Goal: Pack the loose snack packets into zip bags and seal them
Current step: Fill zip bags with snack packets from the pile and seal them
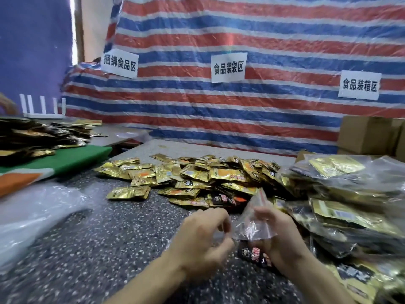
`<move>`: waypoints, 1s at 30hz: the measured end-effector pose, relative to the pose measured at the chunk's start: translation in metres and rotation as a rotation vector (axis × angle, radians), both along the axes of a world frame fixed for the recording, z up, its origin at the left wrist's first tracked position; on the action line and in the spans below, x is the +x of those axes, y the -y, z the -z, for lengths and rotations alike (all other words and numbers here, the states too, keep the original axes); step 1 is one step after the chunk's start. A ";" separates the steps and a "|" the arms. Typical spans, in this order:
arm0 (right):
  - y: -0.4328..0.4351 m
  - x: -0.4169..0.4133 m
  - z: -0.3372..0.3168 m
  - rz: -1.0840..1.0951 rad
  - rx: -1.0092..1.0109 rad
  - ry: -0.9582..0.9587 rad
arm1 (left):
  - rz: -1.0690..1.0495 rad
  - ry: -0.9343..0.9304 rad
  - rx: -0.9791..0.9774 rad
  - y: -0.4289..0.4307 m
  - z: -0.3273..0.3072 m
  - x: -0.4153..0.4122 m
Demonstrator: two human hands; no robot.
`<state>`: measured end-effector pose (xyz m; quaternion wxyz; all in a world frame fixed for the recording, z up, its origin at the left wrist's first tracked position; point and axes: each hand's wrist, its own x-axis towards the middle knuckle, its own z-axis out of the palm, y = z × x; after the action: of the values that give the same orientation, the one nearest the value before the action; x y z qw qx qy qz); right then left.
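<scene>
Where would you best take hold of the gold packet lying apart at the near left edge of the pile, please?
Probably pinch the gold packet by its near long edge, coming in from the near left. It lies flat, just clear of the pile, and bare table on that side leaves room for fingers.

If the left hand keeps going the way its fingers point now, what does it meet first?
The zip bag that the right hand grips, just beyond the curled fingers of the left hand. Blur hides whether they already touch it.
</scene>
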<state>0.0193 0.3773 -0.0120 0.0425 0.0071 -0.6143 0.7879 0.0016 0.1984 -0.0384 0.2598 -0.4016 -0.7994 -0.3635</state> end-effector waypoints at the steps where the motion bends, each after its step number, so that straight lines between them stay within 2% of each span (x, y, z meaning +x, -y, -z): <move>1: 0.000 0.001 -0.001 -0.002 -0.034 -0.013 | 0.018 0.060 0.015 0.001 -0.001 0.000; 4: 0.001 0.006 -0.004 -0.032 -0.059 -0.020 | 0.063 0.168 0.039 0.003 0.000 -0.002; 7: 0.003 0.009 -0.006 -0.054 0.068 -0.035 | 0.118 0.238 0.094 0.003 0.000 -0.001; 12: 0.009 0.014 -0.005 -0.109 0.226 -0.085 | 0.193 0.426 0.418 0.001 -0.005 0.007; 14: 0.013 0.015 -0.003 -0.143 0.262 -0.114 | 0.247 0.515 0.493 -0.001 -0.007 0.009; 19: 0.013 0.017 -0.003 -0.204 0.290 -0.139 | 0.347 0.713 0.495 -0.001 -0.013 0.008; 23: 0.009 0.020 -0.007 -0.262 0.364 -0.112 | 0.281 0.864 0.533 -0.001 -0.010 0.004; 25: 0.009 0.019 -0.009 -0.169 0.327 -0.093 | 0.175 0.910 0.598 -0.001 -0.007 0.000; 28: 0.002 0.009 -0.005 0.177 0.201 -0.046 | -0.017 0.922 0.737 0.007 -0.009 -0.009; 30: 0.002 0.007 -0.001 0.267 0.278 -0.091 | -0.067 0.844 0.690 0.011 -0.010 -0.011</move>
<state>0.0267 0.3755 -0.0108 0.1729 -0.0330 -0.7102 0.6817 -0.0094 0.1875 -0.0288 0.0445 -0.0869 -0.6809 -0.7258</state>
